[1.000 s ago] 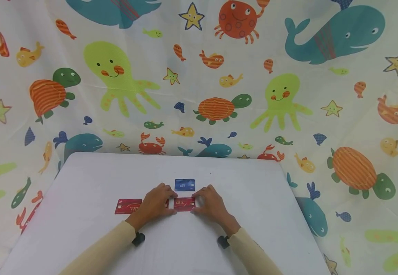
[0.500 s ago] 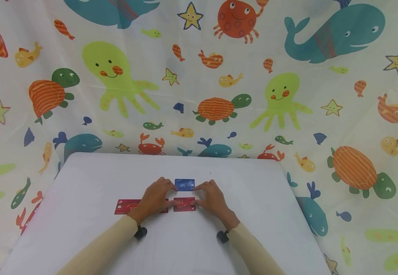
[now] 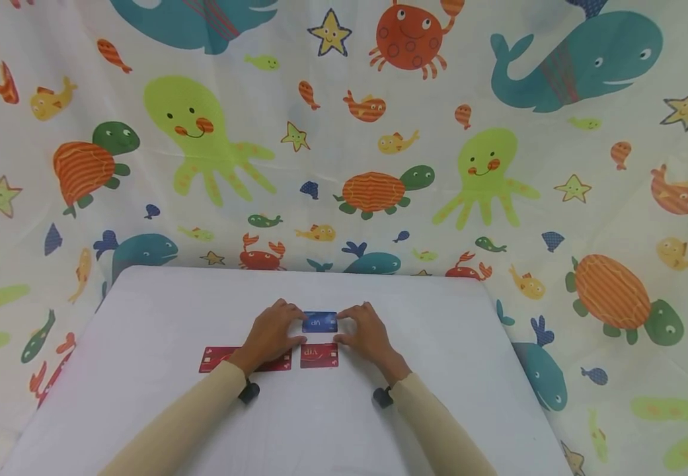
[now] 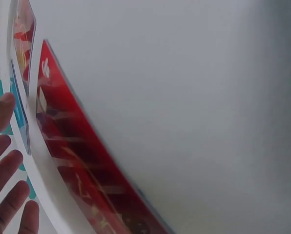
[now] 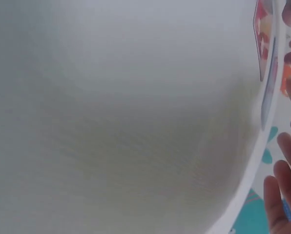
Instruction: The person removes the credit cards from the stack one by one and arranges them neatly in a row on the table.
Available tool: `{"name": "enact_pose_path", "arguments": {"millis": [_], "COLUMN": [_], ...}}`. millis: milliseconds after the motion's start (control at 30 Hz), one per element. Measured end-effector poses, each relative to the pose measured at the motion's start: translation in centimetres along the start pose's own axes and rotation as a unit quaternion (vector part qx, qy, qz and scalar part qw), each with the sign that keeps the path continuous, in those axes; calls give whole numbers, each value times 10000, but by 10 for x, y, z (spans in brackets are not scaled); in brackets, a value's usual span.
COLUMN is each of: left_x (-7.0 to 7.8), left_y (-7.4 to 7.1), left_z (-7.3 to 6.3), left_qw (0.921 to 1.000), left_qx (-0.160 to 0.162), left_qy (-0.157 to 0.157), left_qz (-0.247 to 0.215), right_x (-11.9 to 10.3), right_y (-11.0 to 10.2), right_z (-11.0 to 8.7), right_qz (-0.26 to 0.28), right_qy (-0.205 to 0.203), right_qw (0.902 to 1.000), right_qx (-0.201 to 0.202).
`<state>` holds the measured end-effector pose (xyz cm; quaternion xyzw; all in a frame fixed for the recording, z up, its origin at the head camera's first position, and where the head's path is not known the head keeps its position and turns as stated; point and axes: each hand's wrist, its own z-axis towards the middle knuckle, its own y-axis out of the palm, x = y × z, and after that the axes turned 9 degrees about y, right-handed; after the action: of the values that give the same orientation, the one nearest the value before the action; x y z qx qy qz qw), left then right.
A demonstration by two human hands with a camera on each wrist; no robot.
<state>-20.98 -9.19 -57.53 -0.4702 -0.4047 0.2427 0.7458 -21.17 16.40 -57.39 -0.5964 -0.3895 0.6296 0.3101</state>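
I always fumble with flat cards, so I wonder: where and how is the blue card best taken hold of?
Probably take the blue card by its two short ends, coming from left and right: it lies flat on the white table, leaving mainly thin edges to catch, and a red card lies close to its near long side.

Plain Work Spot, Hidden Surroundings

Looks like a simple work station before a hung cloth (image 3: 344, 149), printed with cartoon sea life: an octopus (image 3: 186, 106) at upper left, a crab (image 3: 408, 38) at upper centre, a whale (image 3: 581, 63) at upper right. Fitted with a white table (image 3: 320, 423) at lower centre. Impossible to tell home from studio.
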Motion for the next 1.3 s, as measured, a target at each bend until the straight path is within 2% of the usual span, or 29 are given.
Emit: {"name": "enact_pose_path", "arguments": {"millis": [300,633,933,1300], "left_x": [-7,-6,-5,-3], "left_y": [2,2,3,1], "left_z": [9,17,20,20], "left_qw": [9999,9996,9994,9993], "left_qx": [-117,-178,-188,-161], "left_qy": [-122,-195,-260,-277], "left_qz": [31,-126,-147,-193], "right_x": [-1,-4,-7,-4], "right_y": [2,3,4,5], "right_z": [10,20,24,27], "right_qz": [22,-48,-87,-101], "right_qy": [99,91,108,53], "right_qw": [9999,9997,9991,9992], "right_qx": [-77,-222,-398,-382]}}
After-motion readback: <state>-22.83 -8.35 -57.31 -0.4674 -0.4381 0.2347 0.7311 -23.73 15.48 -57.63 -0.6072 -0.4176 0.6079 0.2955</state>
